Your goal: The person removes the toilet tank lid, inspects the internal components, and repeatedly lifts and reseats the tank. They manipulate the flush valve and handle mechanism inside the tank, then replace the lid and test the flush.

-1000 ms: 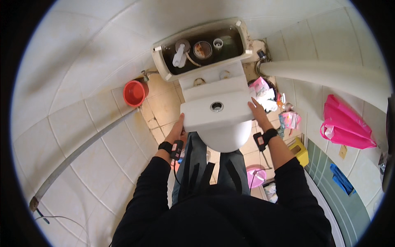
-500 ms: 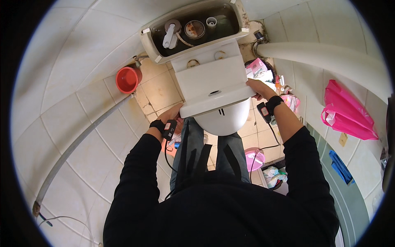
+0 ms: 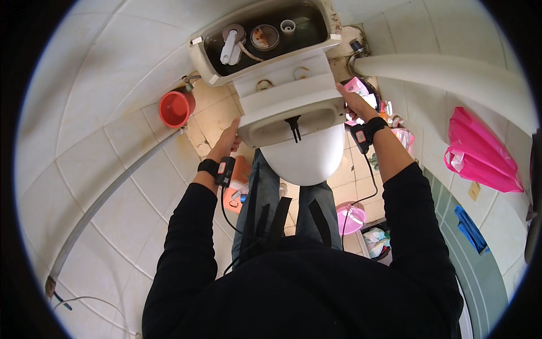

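Observation:
My left hand (image 3: pixel 228 138) and my right hand (image 3: pixel 353 103) grip the two ends of a white cistern lid (image 3: pixel 265 129), which is tilted so that its hollow underside and a black two-pronged fitting (image 3: pixel 294 129) face me. The lid is above the closed white toilet seat cover (image 3: pixel 299 161). Behind it the open cistern (image 3: pixel 203 59) holds dark water, a white plastic fitting with a hose (image 3: pixel 230 46), a round lidded part (image 3: pixel 264 36) and a small white tube (image 3: pixel 287 26). Both wrists carry black strapped devices with cables.
A red bucket (image 3: pixel 174 108) stands left. At right are a white pipe (image 3: pixel 440 70), assorted pink and white items (image 3: pixel 361 87), a hanging pink bag (image 3: pixel 480 147) and a pink basin (image 3: pixel 350 219). An orange object (image 3: pixel 231 200) lies by my left leg. A grey pipe (image 3: pixel 113 192) runs along the left wall.
The lid has rotated from top side up to showing its underside, its far edge rising. Both hands have moved up with it, and the view has shifted.

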A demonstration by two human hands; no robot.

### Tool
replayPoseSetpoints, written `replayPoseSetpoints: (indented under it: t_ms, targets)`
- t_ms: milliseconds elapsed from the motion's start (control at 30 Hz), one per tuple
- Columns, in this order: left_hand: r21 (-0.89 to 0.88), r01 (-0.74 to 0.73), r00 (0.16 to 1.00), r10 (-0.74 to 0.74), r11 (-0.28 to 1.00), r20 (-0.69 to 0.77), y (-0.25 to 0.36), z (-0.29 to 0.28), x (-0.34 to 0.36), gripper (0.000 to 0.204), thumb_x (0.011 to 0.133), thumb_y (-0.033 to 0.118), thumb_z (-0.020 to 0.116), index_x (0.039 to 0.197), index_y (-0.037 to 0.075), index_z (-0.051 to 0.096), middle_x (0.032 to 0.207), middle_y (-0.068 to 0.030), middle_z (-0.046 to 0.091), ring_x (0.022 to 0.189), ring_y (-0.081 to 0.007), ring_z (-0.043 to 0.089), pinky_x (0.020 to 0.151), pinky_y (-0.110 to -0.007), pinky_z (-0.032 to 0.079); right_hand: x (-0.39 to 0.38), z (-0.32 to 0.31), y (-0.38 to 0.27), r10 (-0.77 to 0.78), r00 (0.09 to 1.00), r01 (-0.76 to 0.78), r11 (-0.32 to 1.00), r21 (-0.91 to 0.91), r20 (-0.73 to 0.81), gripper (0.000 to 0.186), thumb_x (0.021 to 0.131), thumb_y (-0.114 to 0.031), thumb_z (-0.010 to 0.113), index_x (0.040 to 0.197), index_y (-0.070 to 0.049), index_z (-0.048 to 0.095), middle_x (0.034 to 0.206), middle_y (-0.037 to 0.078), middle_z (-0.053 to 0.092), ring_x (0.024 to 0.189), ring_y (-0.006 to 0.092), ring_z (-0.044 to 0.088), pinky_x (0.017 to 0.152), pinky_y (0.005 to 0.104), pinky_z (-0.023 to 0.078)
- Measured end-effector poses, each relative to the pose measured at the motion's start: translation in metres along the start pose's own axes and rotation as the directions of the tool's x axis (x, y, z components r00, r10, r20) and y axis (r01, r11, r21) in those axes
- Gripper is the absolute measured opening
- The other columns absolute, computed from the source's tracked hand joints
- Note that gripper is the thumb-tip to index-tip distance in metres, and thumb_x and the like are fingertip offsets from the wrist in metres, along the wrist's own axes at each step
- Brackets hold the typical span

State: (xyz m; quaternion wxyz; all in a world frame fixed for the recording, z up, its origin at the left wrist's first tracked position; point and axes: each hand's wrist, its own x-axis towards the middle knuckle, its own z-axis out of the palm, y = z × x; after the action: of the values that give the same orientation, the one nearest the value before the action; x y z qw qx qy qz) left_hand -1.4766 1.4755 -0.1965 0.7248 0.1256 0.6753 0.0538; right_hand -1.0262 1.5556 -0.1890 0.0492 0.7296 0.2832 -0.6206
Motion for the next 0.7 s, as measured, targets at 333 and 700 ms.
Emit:
replayPoseSetpoints:
  t_ms: [333,700]
  targets:
    - [0.239,-0.048,0.988,0.082,0.97,-0.134,0.021,0.003,0.045,0.068,0.091,0.079,0.05,0.077,0.012,0.052,0.06,0.0044,0.034,0.047,-0.0088,0.026,0.043,-0.028,0.021,0.059,0.01,0.016,-0.096,0.99,0.072,0.975,-0.212,-0.105,0.1,0.089,-0.085,0.036,0.089,0.01,0.067,0.073,0.017,0.064,0.062,0.03,0.064,0.054,0.0421,0.052]
    - [0.323,-0.186,0.942,0.262,0.928,-0.21,-0.001,0.004,0.059,0.064,0.095,0.057,0.056,0.106,-0.006,0.06,0.077,-0.007,0.058,0.069,-0.0216,0.056,0.062,-0.038,0.046,0.04,0.023,0.013,-0.236,0.971,0.228,0.966,-0.122,-0.05,0.07,0.092,-0.057,0.06,0.124,0.006,0.063,0.089,0.023,0.073,0.079,0.034,0.072,0.076,0.0431,0.057]
